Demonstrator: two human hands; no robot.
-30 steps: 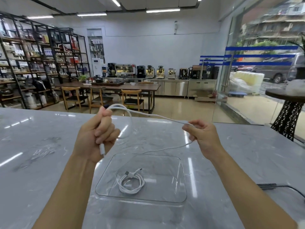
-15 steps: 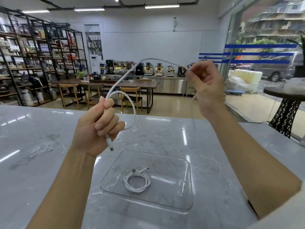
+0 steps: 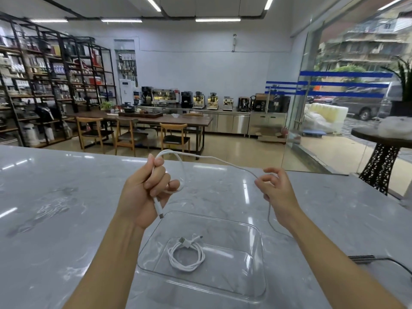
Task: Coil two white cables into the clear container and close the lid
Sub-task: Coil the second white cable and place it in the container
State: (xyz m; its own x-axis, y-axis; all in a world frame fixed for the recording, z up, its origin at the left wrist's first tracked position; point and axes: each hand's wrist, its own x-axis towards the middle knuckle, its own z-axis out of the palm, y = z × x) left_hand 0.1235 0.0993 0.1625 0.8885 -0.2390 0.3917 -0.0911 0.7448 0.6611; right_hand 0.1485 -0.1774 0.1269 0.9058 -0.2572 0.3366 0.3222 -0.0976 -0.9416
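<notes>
Behind the grey marble counter [image 3: 55, 208] a shop room shows, with dark shelves [image 3: 44, 85] on the left and a row of coffee machines [image 3: 200, 100] along the back wall. On the counter stands a clear container [image 3: 249, 284], open on top, and 1 white cable [image 3: 186, 256] lies coiled on its bottom, a little left of the middle. Above the far left corner of the container the left hand [image 3: 145, 197] is closed into a fist around a second white cable [image 3: 214, 159]. This cable makes 1 loop beside the fist, and its plug end hangs down below the fist, just above the container rim. From the loop the cable runs to the right hand [image 3: 276, 192]. The right hand is half open, and its thumb and first finger pinch the cable lightly. Below this hand the cable drops to the counter, right of the container. At the right edge a black cord [image 3: 392, 262] lies on the counter.
</notes>
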